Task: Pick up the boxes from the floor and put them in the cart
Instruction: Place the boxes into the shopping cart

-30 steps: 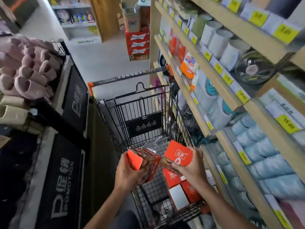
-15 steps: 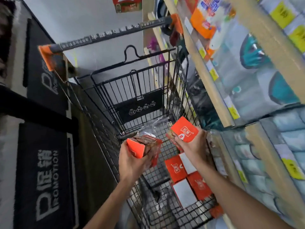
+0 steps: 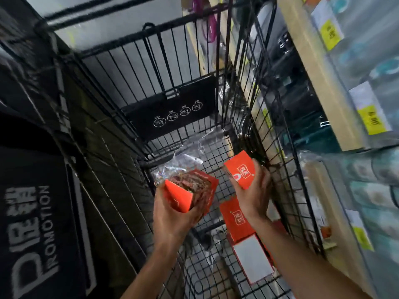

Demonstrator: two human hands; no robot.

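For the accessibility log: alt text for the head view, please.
Each hand holds a red box over a black wire cart: left hand, open box; right hand, closed box. More red boxes lie on the cart floor.

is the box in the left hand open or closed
Open: the box the left hand grips shows its contents through the uncovered top.

A shop. A black wire shopping cart in the middle, with red boxes inside. At 3 o'clock, wooden shelves full of wrapped goods, with yellow price tags on the edges. At 9 o'clock, a dark sign reading "PROMOTION".
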